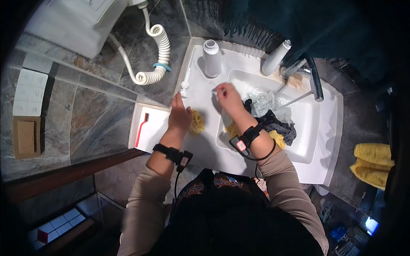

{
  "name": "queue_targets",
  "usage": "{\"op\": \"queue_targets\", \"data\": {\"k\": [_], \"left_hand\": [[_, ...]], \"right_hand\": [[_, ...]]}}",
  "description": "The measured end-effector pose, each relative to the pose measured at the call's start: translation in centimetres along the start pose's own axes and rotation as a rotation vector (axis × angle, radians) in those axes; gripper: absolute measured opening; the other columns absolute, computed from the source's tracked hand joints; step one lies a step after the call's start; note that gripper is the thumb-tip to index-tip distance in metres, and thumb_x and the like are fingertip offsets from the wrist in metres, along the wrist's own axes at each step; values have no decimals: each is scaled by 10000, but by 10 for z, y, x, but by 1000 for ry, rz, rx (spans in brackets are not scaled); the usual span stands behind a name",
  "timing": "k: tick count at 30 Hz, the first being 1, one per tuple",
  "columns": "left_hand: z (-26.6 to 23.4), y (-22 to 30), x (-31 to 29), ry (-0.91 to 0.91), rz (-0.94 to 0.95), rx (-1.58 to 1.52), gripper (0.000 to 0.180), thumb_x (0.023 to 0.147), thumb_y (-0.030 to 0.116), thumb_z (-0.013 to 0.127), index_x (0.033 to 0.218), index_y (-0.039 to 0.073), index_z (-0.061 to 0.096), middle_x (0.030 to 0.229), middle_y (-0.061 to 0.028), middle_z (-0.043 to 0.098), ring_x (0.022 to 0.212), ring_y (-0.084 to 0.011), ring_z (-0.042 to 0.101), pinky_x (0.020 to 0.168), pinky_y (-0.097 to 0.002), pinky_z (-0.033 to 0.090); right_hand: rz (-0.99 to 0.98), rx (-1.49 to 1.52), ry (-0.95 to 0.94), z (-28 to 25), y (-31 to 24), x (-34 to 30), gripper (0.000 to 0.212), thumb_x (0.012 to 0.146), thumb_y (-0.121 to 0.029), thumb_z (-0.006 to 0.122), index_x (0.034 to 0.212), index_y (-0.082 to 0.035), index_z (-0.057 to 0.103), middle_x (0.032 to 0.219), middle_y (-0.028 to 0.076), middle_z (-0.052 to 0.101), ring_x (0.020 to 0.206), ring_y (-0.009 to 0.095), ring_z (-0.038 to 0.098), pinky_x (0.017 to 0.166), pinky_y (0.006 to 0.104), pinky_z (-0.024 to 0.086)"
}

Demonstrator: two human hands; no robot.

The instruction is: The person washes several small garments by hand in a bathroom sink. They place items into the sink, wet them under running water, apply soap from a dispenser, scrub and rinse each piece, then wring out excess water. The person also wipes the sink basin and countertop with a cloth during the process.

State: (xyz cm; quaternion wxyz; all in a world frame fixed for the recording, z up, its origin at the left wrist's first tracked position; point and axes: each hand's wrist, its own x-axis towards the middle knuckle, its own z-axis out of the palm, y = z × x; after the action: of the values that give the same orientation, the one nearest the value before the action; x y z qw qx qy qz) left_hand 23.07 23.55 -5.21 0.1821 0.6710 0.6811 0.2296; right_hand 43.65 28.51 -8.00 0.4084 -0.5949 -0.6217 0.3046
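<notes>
The white pump (185,84) leaned on the counter (209,147), close against the wall edge. Our left hand (180,117) was at its head, fingers stretched out and thumb apart; we could not tell whether they touched. Our right hand (229,99) hung by the basin's left edge with its fingers curled inward, and we could not make out whether they pinched anything. Between our hands a strip of counter left room to move, reaching up to the open-necked white bottle (212,59). A crumpled yellow cloth (197,122) lay just beside our left hand, partly covered by it.

Farther right, the basin (314,132) held dark and pale laundry (279,123) under water running from the tap (316,81); our right forearm hid part of this. A second white bottle (276,57) stood behind the basin, near a dark fringed cloth (273,21) that faded into the black rim.
</notes>
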Motion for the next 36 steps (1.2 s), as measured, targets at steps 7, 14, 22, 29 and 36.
{"op": "queue_targets", "data": {"k": [7,14,22,29,36], "left_hand": [[22,15,34,14,-211,91,666,778,169,670,1321,-14,330,1260,-229,404,1123,-399,487,926,-418,443],[33,27,46,-103,-305,282,687,744,500,694,1262,111,464,1171,-116,541,1105,-329,519,873,-429,465],[54,51,70,-60,-197,229,682,760,467,676,1301,123,444,1236,-105,519,1145,-283,508,932,-390,422],[68,56,82,-177,-83,288,533,760,390,661,1225,177,509,1069,-82,554,1029,-266,565,841,-387,471],[17,62,52,153,-15,-110,341,724,172,683,1032,106,552,1023,-116,573,943,-320,586,778,-400,484]], "right_hand": [[89,-46,39,-20,-6,66,806,704,-313,740,1338,-3,352,1275,229,432,1143,355,485,956,385,431],[14,-85,-8,1,-24,91,932,668,-336,771,1388,7,289,1353,216,372,1257,381,344,1061,419,308],[8,-33,-30,12,-15,103,886,644,-316,743,1383,-44,339,1334,196,394,1225,376,369,1051,418,312],[30,-25,9,10,-7,108,823,635,-297,719,1355,-68,393,1271,202,460,1168,375,423,1022,420,349],[17,48,-63,-2,-5,112,772,662,-286,703,1314,-8,395,1214,230,512,1154,389,440,997,435,373]]}}
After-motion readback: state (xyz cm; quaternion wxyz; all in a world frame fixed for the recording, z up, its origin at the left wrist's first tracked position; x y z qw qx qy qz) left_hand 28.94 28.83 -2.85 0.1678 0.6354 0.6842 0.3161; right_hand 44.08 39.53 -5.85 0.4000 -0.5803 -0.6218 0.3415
